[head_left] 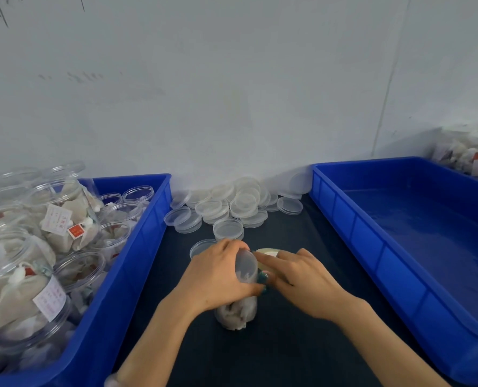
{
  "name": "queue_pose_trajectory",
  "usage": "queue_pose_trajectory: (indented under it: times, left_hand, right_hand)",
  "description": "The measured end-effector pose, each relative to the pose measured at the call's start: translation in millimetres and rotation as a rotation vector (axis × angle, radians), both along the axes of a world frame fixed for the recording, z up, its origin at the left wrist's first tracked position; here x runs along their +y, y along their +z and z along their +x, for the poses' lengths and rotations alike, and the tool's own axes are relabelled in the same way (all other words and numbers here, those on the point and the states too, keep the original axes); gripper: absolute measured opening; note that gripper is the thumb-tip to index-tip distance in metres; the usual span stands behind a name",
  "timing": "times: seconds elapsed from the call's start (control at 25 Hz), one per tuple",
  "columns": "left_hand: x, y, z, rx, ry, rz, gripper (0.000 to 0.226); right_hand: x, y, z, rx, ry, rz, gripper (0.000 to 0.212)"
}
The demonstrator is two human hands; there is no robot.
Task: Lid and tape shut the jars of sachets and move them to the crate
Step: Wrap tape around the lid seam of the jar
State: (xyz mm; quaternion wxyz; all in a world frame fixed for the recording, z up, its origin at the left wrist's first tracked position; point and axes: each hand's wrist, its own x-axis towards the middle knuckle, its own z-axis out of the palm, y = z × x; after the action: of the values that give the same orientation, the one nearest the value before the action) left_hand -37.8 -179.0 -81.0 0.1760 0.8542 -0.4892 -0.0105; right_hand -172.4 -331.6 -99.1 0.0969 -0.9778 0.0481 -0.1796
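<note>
Clear plastic jar [238,311] of sachets upright on dark bench [288,344], left hand [218,277] gripping its lidded top; right hand [307,283] clutches tape roll [266,251] against it.

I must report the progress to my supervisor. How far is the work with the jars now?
Done: nothing visible yet; no jar shows in the right crate. In hand: the left hand grips one lidded jar while the right hand holds the tape roll at its lid. Left: many open jars wait in the left crate, and loose lids lie piled behind.
</note>
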Motion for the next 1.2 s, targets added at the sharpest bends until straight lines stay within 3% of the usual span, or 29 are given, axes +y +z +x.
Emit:
queue_pose_trajectory:
  times: [0.16, 0.36, 0.52, 0.84, 1.0, 1.04, 1.12, 1.2]
  left_hand:
    - [0.1, -3.8, -0.9, -0.078, 0.014, -0.095, 0.067]
    - [-5.7, -5.6, 2.0, -0.070, 0.026, -0.136, 0.063]
    - [-14.1, -6.8, 3.3, -0.093, 0.079, -0.140, 0.061]
    - [-24.4, 2.3, 3.4, -0.100, 0.133, -0.094, 0.060]
    - [-6.5, -5.8, -13.6, -0.042, 0.002, -0.075, 0.053]
    - [0.7, -7.8, -13.6, 0.003, 0.003, -0.081, 0.053]
    - [-0.7, -5.3, -5.1, 0.050, 0.025, -0.082, 0.052]
    - [-4.6, 1.2, -1.0, 0.018, 0.012, -0.012, 0.051]
  right_hand:
    - [1.5, -2.5, 2.3, -0.092, -0.065, -0.141, 0.046]
    - [8.5, -14.6, 10.4, -0.252, -0.245, -0.339, 0.044]
    - [15.7, -17.0, 19.8, -0.286, -0.374, -0.380, 0.052]
    - [20.0, -14.8, 46.8, -0.112, -0.497, -0.402, 0.025]
    - [-39.4, -1.0, 34.2, 0.044, -0.681, -0.224, 0.038]
    - [-54.5, 1.5, 29.0, 0.016, -0.665, -0.163, 0.041]
    - [-68.7, -2.2, 18.5, -0.092, -0.413, -0.131, 0.041]
    - [-64.5, -13.4, 10.7, -0.042, -0.187, -0.211, 0.044]
